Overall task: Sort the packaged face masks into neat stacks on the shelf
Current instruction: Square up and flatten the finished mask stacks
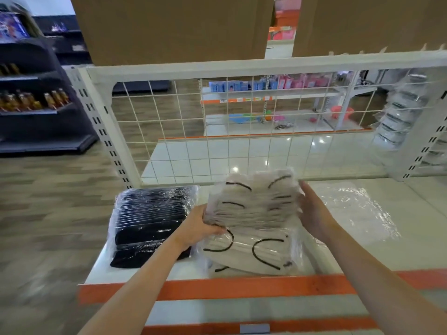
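Observation:
A bundle of white packaged masks with black ear loops is held tilted up above the white shelf. My left hand grips its lower left edge. My right hand presses flat against its right side with straight fingers. More white mask packs lie flat under the bundle near the shelf's front. To the left sits a stack of black packaged masks in clear wrap.
A white wire grid backs the shelf. An empty clear plastic wrapper lies on the shelf to the right. More packaged masks hang at the far right. The shelf's front edge is an orange strip.

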Tool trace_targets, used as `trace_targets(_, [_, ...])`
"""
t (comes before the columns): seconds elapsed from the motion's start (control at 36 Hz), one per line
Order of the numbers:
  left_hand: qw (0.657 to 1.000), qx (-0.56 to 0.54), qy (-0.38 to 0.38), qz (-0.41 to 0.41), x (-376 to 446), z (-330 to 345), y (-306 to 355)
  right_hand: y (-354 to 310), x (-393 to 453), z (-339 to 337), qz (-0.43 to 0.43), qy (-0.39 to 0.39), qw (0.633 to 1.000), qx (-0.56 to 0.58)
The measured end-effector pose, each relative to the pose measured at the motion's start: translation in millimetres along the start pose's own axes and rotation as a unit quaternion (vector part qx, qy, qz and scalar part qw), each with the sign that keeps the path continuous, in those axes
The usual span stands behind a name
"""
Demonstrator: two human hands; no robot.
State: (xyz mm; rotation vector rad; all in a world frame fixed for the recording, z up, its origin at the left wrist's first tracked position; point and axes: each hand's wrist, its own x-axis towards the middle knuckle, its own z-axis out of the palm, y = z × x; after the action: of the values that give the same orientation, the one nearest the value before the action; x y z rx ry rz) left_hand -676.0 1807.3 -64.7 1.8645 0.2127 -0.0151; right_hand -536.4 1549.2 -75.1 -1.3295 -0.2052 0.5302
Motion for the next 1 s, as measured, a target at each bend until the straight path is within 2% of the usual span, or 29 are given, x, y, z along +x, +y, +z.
trace_targets(0.06, [1.0,0.004,-0.009,-0.003,-3.3,-1.7,-1.2,-3.2,-1.5,2.6,0.003,0.006,1.0,0.021])
trace_targets(0.14, [1.0,0.019,-0.016,0.006,-6.7,-1.0,1.6,-4.1,-6.4,3.8,0.016,0.003,1.0,-0.021])
trace_targets(0.25, [1.0,0.028,-0.011,0.007,-8.8,1.3,1.5,0.7,-14.7,-1.1,0.033,-0.051,0.992,-0.111])
trace_targets(0.33, [1.0,-0.002,-0.025,0.008,-6.2,-0.9,-9.8,6.0,-21.1,-7.8,0.054,-0.137,0.979,-0.141])
trace_targets(0.42, [0.999,0.039,-0.015,0.004,-2.6,-0.1,-12.5,9.6,-24.3,-11.5,0.09,-0.173,0.966,-0.172])
trace_targets(0.47, [0.997,0.073,0.015,0.016,1.4,4.1,-10.8,12.1,-22.5,-9.8,0.091,-0.161,0.95,-0.25])
trace_targets(0.53, [0.995,0.087,0.042,0.033,4.8,9.0,-3.7,12.9,-18.1,-6.2,0.062,-0.108,0.948,-0.293])
trace_targets(0.61, [0.99,0.088,0.092,0.055,8.0,13.6,6.9,5.5,-14.9,-0.6,-0.017,-0.025,0.967,-0.253])
trace_targets(0.69, [0.989,0.076,0.109,0.066,10.9,10.7,7.8,-0.4,-14.3,-2.7,-0.032,-0.035,0.969,-0.242])
trace_targets(0.81, [0.989,0.081,0.108,0.062,10.7,8.8,-6.0,6.8,-19.9,-7.6,0.031,-0.071,0.957,-0.28])
trace_targets(0.92, [0.983,-0.054,0.167,0.057,3.8,18.7,-19.3,17.8,-27.3,-5.2,0.028,-0.074,0.963,-0.259])
trace_targets(1.0, [0.975,-0.098,0.188,0.061,3.4,34.2,-20.9,30.2,-23.6,1.5,0.002,-0.018,0.962,-0.271])
